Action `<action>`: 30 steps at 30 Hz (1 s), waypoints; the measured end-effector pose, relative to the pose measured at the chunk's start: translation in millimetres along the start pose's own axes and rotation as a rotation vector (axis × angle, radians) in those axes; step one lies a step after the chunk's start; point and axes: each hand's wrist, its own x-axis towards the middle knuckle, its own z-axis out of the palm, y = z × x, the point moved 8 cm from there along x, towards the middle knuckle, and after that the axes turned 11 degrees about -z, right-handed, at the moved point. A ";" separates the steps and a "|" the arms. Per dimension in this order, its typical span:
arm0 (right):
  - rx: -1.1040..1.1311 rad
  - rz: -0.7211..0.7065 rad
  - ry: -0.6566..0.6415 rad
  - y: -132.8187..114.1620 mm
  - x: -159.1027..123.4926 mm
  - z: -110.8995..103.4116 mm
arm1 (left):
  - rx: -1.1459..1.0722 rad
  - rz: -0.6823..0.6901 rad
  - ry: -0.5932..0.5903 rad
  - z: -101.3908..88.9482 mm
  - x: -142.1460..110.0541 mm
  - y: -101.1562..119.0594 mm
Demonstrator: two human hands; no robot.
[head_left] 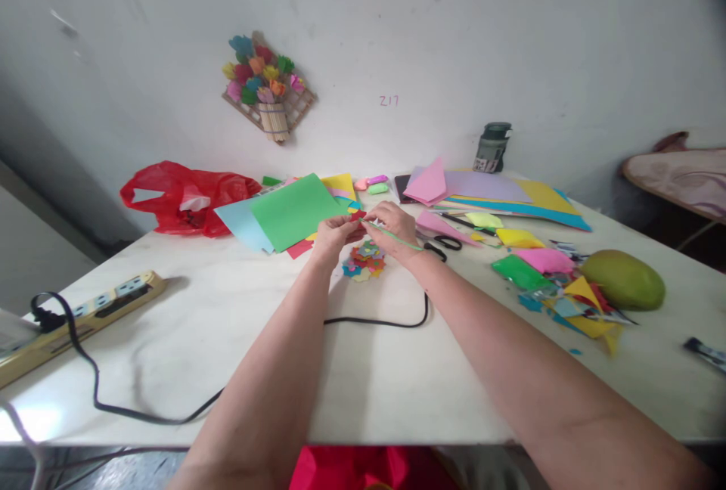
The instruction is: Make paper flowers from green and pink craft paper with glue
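Note:
Over the middle of the table my two hands meet at the fingertips. My left hand (336,234) is closed in a pinch on a small red paper piece (357,215). The fingers of my right hand (394,222) are closed on a thin green strip (397,238), which trails back across the hand towards the wrist. Its exact material is hard to make out. Just below the hands lies a small pile of colourful flower-shaped paper cutouts (363,262). Black-handled scissors (443,243) rest beside my right wrist.
Green paper (295,210) and a red plastic bag (193,199) lie at the left. A power strip (122,297) and black cable (377,320) cross the table. To the right are paper sheets (493,186), clay packets (519,271), scraps, a green fruit (622,279) and a bottle (492,148).

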 end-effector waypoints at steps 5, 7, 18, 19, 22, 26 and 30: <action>-0.028 -0.015 -0.005 -2.6 0.5 0.7 | 0.031 0.012 0.005 1.2 -2.0 2.7; -0.051 -0.021 0.000 -2.6 0.6 1.2 | 0.048 0.018 0.006 2.4 -2.8 4.0; -0.088 -0.069 -0.001 -0.9 1.1 4.5 | 0.113 0.049 0.020 3.3 0.5 4.5; -0.084 -0.067 -0.004 -0.5 1.1 5.0 | 0.112 0.049 0.021 3.5 0.0 4.9; -0.062 -0.066 -0.006 0.6 0.8 6.3 | 0.099 0.047 0.027 4.3 -2.0 6.4; -0.028 -0.072 -0.002 0.9 0.6 6.1 | 0.091 0.053 0.029 5.1 -4.3 8.8; -0.004 -0.065 -0.003 1.2 0.2 5.7 | 0.099 0.050 0.026 5.2 -5.1 9.5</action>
